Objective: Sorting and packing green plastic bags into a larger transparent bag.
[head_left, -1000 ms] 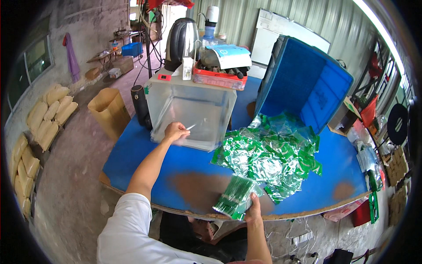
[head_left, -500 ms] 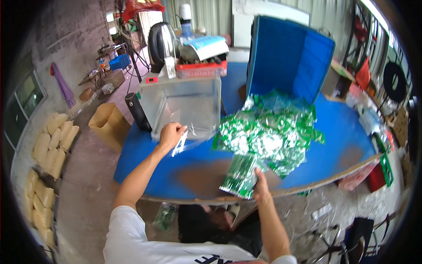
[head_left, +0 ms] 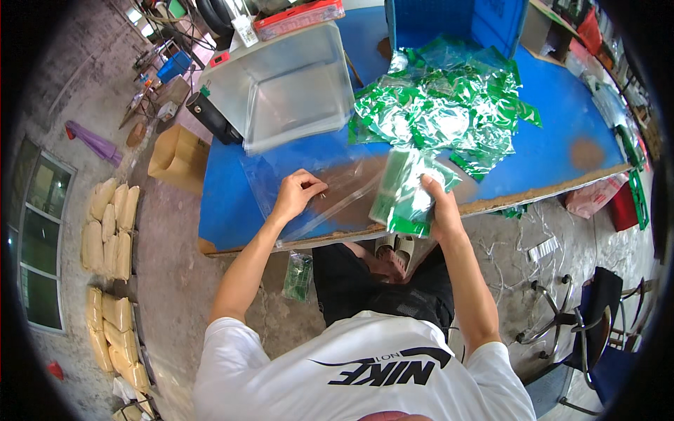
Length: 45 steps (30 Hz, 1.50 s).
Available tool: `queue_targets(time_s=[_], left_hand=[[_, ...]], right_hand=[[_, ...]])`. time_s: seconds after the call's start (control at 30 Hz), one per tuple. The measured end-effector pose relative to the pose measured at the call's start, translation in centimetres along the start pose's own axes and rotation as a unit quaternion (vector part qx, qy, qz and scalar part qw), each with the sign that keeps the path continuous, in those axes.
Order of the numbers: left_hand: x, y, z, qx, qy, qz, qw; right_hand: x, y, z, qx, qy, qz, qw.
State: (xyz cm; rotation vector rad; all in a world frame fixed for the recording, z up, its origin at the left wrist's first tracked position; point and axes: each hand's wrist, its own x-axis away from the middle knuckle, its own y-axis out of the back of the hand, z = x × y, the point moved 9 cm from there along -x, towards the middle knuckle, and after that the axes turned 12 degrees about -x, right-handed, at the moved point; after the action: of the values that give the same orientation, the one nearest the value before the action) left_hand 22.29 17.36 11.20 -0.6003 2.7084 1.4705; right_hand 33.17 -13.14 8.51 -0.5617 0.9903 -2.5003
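Note:
My left hand (head_left: 300,195) is above the front of the blue table (head_left: 228,210), thumb and fingers pinched together at a clear plastic bag (head_left: 340,208). That bag lies flat and reaches to the table's front edge. In my right hand (head_left: 444,212) is a stack of green and silver foil packets (head_left: 401,191), gripped with the thumb on top. The stack is just right of the bag. Behind it spreads a loose pile of green and silver packets (head_left: 449,105), spilling from a blue crate (head_left: 456,24) tipped on its side.
A translucent box (head_left: 298,91) stands at the back left, with a black cylinder (head_left: 210,116) beside it. An open brown paper sack (head_left: 175,158) stands left of the table. Filled tan sacks (head_left: 109,238) line the wall. An office chair (head_left: 562,316) is at the lower right.
My view has tilted down. My left hand has brought the clear bag away from the translucent box and onto the table front. My right hand still holds the packet stack, now turned more upright.

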Motion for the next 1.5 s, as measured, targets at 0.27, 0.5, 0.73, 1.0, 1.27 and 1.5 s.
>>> queue_targets(time_s=[0.27, 0.5, 0.73, 1.0, 1.27, 1.5], left_hand=[[0.6, 1.0, -5.5, 0.141, 0.098, -0.123, 0.977], [4.6, 2.5, -20.3, 0.102, -0.172, -0.16, 0.967], [8.6, -3.6, -25.3, 0.076, -0.194, 0.058, 0.976], [-1.3, -0.9, -30.5, -0.344, -0.366, 0.017, 0.865], [-4.0, -1.2, -26.9, -0.32, -0.224, 0.209, 0.896], [8.4, -4.4, -36.1, -0.296, -0.534, -0.002, 0.792]], right_hand=[[2.9, -7.6, 1.1, 0.218, -0.031, 0.117, 0.968], [-1.0, -4.3, 0.9, 0.075, -0.04, 0.022, 0.996], [-0.4, -8.7, -0.8, 0.333, 0.028, 0.205, 0.92], [2.3, -11.4, -1.9, 0.264, 0.014, 0.26, 0.929], [1.4, -13.0, -3.8, 0.307, 0.002, 0.287, 0.907], [2.4, -13.1, -7.3, 0.487, -0.098, 0.396, 0.773]])
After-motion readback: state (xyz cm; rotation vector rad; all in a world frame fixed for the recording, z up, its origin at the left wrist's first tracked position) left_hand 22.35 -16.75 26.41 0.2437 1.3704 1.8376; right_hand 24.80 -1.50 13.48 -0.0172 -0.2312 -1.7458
